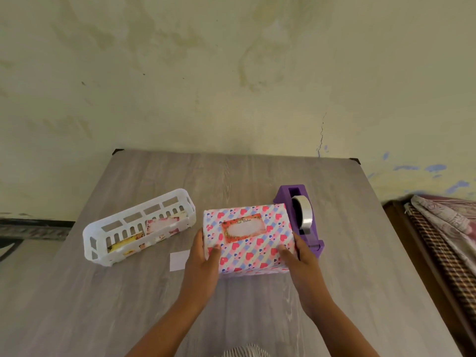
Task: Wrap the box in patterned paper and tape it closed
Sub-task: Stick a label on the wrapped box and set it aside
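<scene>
Both hands, left (203, 256) and right (298, 256), grip the heart-patterned wrapped box (248, 240) bearing an orange label (243, 226).

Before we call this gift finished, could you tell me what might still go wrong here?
The wrapped box sits right against the purple tape dispenser, so turning it with the left hand and right hand could knock the dispenser. The small white slip beside the left hand could be swept off the table.

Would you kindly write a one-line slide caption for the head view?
Both hands, left hand and right hand, grip the heart-patterned wrapped box between a white basket and a purple tape dispenser.
</scene>
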